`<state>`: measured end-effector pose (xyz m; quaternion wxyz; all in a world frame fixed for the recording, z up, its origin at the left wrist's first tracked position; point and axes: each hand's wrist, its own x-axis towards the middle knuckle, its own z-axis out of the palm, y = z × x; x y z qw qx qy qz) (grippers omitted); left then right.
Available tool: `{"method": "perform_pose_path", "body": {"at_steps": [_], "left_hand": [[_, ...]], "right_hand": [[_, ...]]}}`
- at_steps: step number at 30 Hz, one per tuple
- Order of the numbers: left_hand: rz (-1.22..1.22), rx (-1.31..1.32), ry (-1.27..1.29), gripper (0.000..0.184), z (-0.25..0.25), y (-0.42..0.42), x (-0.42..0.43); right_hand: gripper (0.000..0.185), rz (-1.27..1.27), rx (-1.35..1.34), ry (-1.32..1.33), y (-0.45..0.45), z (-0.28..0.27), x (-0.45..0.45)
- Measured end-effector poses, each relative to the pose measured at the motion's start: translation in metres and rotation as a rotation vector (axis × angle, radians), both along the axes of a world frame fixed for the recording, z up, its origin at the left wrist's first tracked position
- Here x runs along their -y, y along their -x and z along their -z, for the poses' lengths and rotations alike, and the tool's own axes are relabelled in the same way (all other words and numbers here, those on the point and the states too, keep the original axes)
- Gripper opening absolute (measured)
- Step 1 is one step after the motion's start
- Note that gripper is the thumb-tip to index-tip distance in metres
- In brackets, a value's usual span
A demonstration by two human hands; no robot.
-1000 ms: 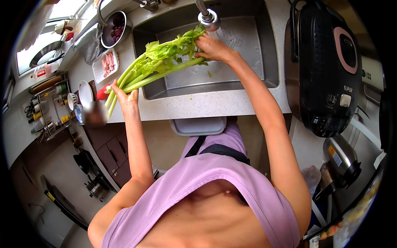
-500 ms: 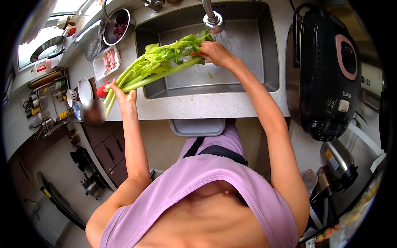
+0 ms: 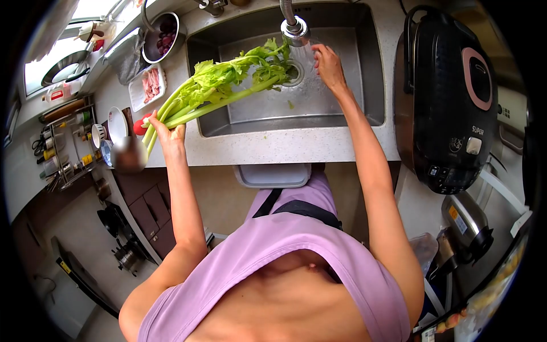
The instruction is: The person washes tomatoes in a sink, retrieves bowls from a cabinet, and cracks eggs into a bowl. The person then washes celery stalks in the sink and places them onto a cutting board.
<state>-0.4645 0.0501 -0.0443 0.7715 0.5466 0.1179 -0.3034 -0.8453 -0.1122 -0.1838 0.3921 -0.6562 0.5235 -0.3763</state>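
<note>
A bunch of celery [image 3: 222,85] stretches from the counter's front edge over the sink, its leafy end beside the running water. My left hand [image 3: 170,132] is closed around the lower stalks. Off the celery, my right hand [image 3: 330,68] is at the water stream under the faucet head [image 3: 295,28]; its fingers are loosely bent and apart, with nothing seen in them. Water falls into the steel sink [image 3: 319,111] near the drain [image 3: 293,73]. Small green scraps lie on the sink floor. Beside my left hand are red round items [image 3: 139,126], partly hidden.
On the left counter are a pan of dark red fruit [image 3: 165,39], a white tray of sliced meat [image 3: 149,86] and some dishes [image 3: 117,122]. A black SUPOR cooker [image 3: 447,102] stands right of the sink, with a metal kettle [image 3: 464,222] nearer me.
My right hand has let go of the celery's leafy end and moved right, to the water stream. The left hand keeps its hold on the stalks, almost unmoved.
</note>
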Motion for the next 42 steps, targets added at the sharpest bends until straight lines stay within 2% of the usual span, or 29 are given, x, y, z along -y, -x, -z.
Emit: {"method": "perform_pose_path", "body": {"at_steps": [2, 4, 6, 7, 9, 10, 13, 15, 17, 21, 24, 27, 29, 30, 32, 33, 35, 36, 37, 39, 40, 42], "left_hand": [[0.0, -0.009, 0.003, 0.039, -0.004, 0.003, 0.004], [0.126, -0.104, -0.03, 0.041, -0.007, 0.001, 0.007], [0.115, -0.089, -0.012, 0.04, -0.006, 0.004, 0.007], [0.101, -0.072, 0.01, 0.038, -0.005, 0.005, 0.007], [0.136, -0.087, 0.016, 0.038, -0.006, 0.005, 0.007], [0.17, -0.1, 0.024, 0.037, -0.006, 0.005, 0.008], [0.121, -0.072, 0.004, 0.036, -0.01, 0.012, 0.011], [0.144, -0.092, 0.01, 0.036, -0.005, 0.002, 0.01], [0.167, -0.113, 0.016, 0.036, -0.002, -0.003, 0.01], [0.157, -0.083, 0.035, 0.036, -0.003, -0.002, 0.008], [0.156, -0.088, 0.048, 0.035, 0.001, -0.005, 0.006], [0.115, -0.091, 0.069, 0.034, 0.009, -0.002, 0.006], [0.083, -0.087, 0.082, 0.033, 0.011, -0.001, 0.006], [0.052, -0.069, 0.076, 0.033, 0.01, 0.0, 0.005], [0.032, -0.019, -0.003, 0.035, -0.004, 0.01, 0.006], [0.035, -0.015, -0.007, 0.035, -0.004, 0.005, 0.003], [0.015, 0.058, 0.018, 0.034, -0.004, -0.004, -0.001], [0.03, 0.016, 0.009, 0.038, -0.012, -0.002, 0.001], [0.034, 0.014, 0.011, 0.038, -0.008, -0.013, -0.001], [0.174, -0.045, 0.07, 0.04, 0.002, -0.039, -0.007], [0.175, -0.044, 0.069, 0.04, 0.005, -0.043, -0.008], [0.213, -0.015, 0.121, 0.034, 0.0, -0.044, -0.005]], "right_hand": [[0.019, 0.003, -0.024, 0.076, 0.002, -0.001, -0.004], [0.02, 0.004, -0.048, 0.149, -0.001, -0.029, -0.014], [0.017, 0.071, 0.196, 0.037, -0.008, -0.068, -0.026], [0.017, 0.073, 0.195, 0.034, -0.012, -0.072, -0.028], [0.016, -0.182, 0.217, 0.018, -0.017, -0.076, -0.03], [0.015, -0.253, 0.127, 0.12, -0.021, -0.066, -0.026], [0.017, -0.382, 0.104, 0.212, -0.034, -0.052, -0.018], [0.017, -0.422, 0.087, 0.175, -0.032, -0.06, -0.017], [0.017, -0.596, -0.164, 0.105, -0.028, -0.064, -0.016], [0.016, -0.602, -0.207, 0.166, -0.021, -0.064, -0.016], [0.013, -0.516, -0.153, 0.246, -0.02, -0.067, -0.022], [0.01, -0.46, -0.246, 0.265, -0.024, -0.068, -0.026], [0.009, -0.123, -0.117, 0.057, -0.031, -0.054, -0.029], [0.009, -0.123, -0.117, 0.058, -0.027, -0.046, -0.025], [0.008, 0.294, 0.14, -0.068, -0.01, -0.03, -0.012], [0.008, 0.297, 0.143, -0.073, -0.004, -0.016, -0.01], [0.015, 0.099, 0.013, -0.057, 0.006, -0.008, -0.008], [0.026, 0.005, -0.421, 0.122, 0.01, -0.013, -0.018], [0.026, 0.009, -0.423, 0.123, 0.007, -0.017, -0.021], [0.034, -0.004, -0.385, 0.402, -0.006, -0.039, -0.022], [0.034, -0.002, -0.385, 0.401, -0.012, -0.049, -0.023], [0.046, -0.248, -0.013, 0.258, -0.022, -0.064, -0.024]]}}
